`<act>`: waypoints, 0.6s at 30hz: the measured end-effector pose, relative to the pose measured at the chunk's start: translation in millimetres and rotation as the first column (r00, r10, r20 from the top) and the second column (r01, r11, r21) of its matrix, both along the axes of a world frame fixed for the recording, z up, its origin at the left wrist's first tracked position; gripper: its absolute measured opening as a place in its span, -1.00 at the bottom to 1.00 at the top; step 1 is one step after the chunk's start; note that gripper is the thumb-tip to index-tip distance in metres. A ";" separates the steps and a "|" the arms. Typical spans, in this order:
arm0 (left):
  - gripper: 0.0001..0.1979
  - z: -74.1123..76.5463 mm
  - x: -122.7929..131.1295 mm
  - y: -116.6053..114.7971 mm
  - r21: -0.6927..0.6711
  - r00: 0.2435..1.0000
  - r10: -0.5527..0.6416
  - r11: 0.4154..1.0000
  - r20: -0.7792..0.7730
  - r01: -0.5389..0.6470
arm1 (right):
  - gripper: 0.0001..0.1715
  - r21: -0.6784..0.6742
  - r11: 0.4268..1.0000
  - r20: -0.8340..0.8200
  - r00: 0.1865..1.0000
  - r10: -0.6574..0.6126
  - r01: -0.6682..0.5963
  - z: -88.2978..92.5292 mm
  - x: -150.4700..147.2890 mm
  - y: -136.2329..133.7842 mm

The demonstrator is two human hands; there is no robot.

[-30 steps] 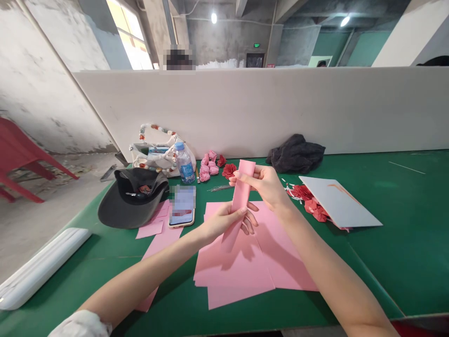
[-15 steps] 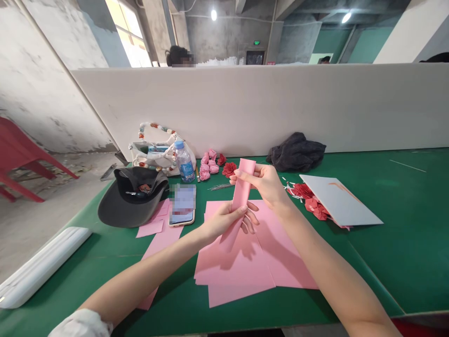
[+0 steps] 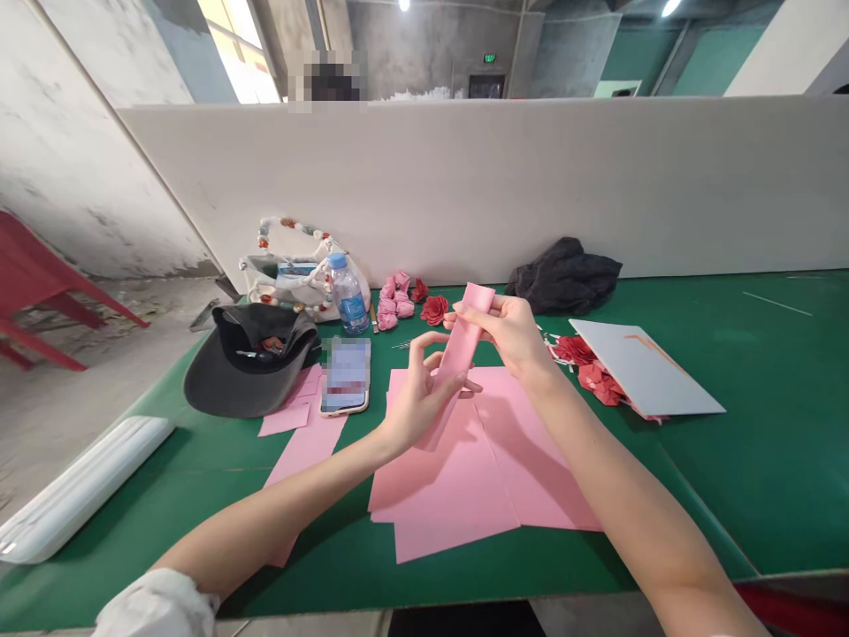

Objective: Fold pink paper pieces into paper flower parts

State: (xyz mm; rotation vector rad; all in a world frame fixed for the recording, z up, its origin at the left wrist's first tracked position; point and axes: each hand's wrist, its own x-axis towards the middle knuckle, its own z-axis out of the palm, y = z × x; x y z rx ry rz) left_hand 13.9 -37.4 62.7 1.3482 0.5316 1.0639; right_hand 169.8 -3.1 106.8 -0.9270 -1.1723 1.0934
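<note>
A folded strip of pink paper point(image 3: 457, 347) is held aslant in the air between both hands. My right hand point(image 3: 509, 332) pinches its upper end, thumb across the front face. Lower down, my left hand point(image 3: 424, 389) grips the strip with the thumb in front, its index finger bent up beside the edge and other fingers partly hidden behind. Beneath them, several overlapping pink paper sheets point(image 3: 451, 504) lie flat on the green table point(image 3: 318, 566).
Left are a dark cap point(image 3: 229, 376), a phone point(image 3: 346, 376), a water bottle point(image 3: 348, 296) and a beaded bag point(image 3: 311, 283). Behind lie pink paper flowers point(image 3: 396, 301) and a red one point(image 3: 434, 310). Right are a dark cloth point(image 3: 563, 279) and a white board point(image 3: 646, 367) over red flowers.
My left index finger has lifted and bent beside the strip's edge, and the left hand has shifted slightly up. The strip leans a little more to the right. The camera view has tilted down.
</note>
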 end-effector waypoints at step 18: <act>-0.71 6.5 -6.2 5.0 -0.065 0.974 -0.135 0.990 -0.181 0.126 | -0.63 -0.085 0.996 0.005 1.000 -0.024 0.024 0.1 0.7 0.8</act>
